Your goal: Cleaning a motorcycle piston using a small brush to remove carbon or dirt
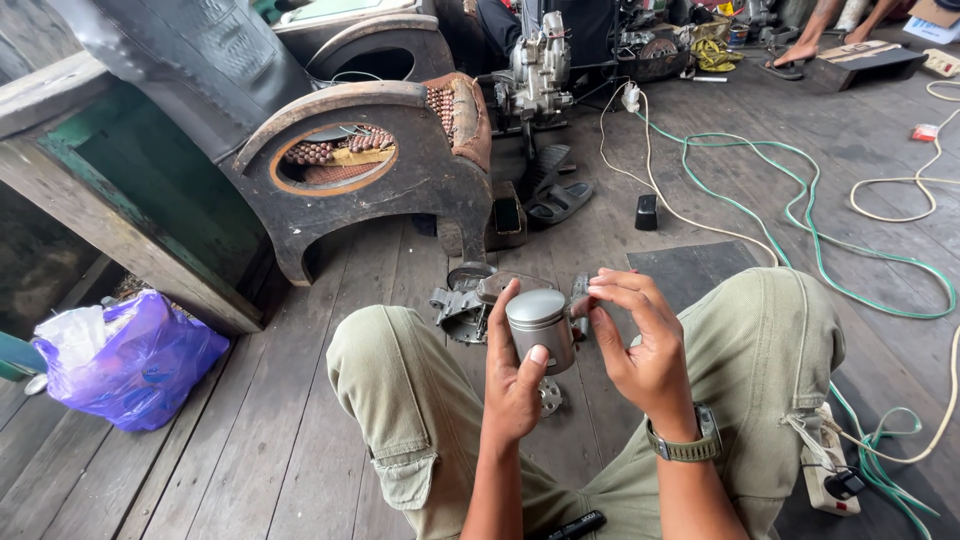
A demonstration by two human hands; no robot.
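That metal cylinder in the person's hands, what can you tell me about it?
The cylinder is a short, grey, dull-shining metal piece with a flat, closed top and thin grooves round its upper edge, like an engine piston. It is held upright above the plank floor, between the knees. The left hand grips it with the thumb on its front; the right hand touches its far side with its fingertips.

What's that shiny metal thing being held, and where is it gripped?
A small metal piston, gripped by its side wall in the left hand. The right hand touches its other side with its fingertips.
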